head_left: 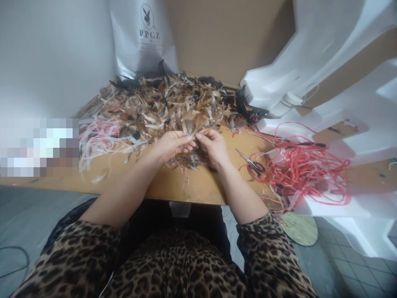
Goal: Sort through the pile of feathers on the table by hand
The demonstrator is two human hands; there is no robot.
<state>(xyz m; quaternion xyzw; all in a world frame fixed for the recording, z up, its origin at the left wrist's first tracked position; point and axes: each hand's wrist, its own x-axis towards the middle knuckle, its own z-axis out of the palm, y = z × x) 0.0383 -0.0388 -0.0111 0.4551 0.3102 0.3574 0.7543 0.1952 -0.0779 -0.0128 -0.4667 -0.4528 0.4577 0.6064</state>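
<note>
My left hand [177, 145] and my right hand [213, 146] meet fingertip to fingertip over the front part of the wooden table. Both are closed in a pinch at the lower end of brown feathers [190, 125], which fan upward from between the fingers. Exactly how many feathers are held is hard to make out against the pile behind. That large feather pile [161, 103], brown, cream and black, spreads across the table just beyond my hands. Under my wrists lie more loose feathers [190, 160] with a few reddish strands.
Dark-handled scissors [254, 164] lie right of my right hand, beside a tangle of red strings [305, 174]. White strips [96, 145] lie at the left. A silver bag [145, 58] stands behind the pile. White foam pieces [279, 82] crowd the right. The table's front edge [186, 200] is near my lap.
</note>
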